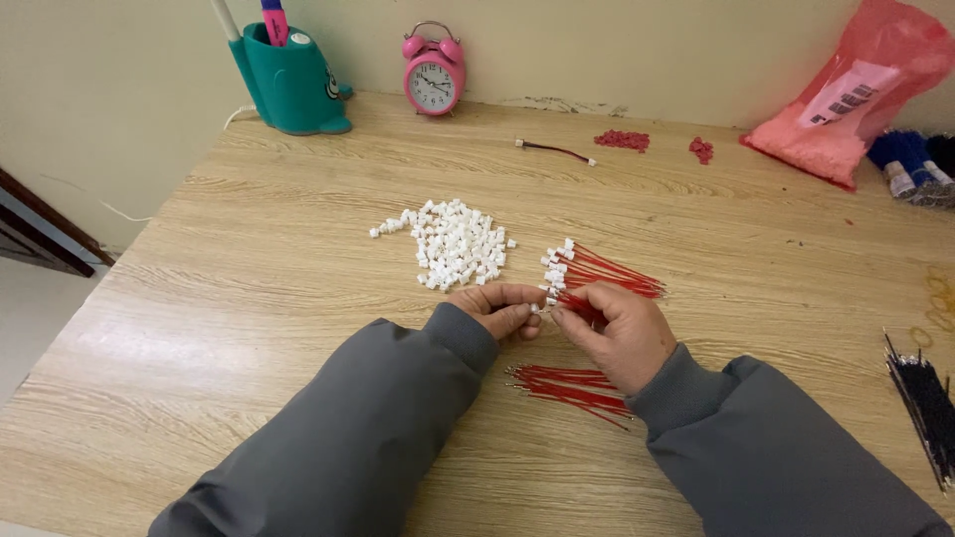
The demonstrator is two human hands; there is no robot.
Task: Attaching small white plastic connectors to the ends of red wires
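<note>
My left hand (502, 308) pinches a small white plastic connector between thumb and fingers. My right hand (619, 333) holds a short red wire (577, 306) whose end meets that connector between the two hands. A heap of white connectors (456, 244) lies just beyond my left hand. A fan of red wires with white connectors on their ends (597, 270) lies beyond my right hand. A bundle of bare red wires (569, 383) rests under my right wrist.
Wooden table (249, 288) against a wall. Teal pen holder (290, 85) and pink alarm clock (434, 78) at the back. Pink plastic bag (856, 94), blue spools (910, 164) back right. Black wires (925, 403) at the right edge. Small red piles (622, 140).
</note>
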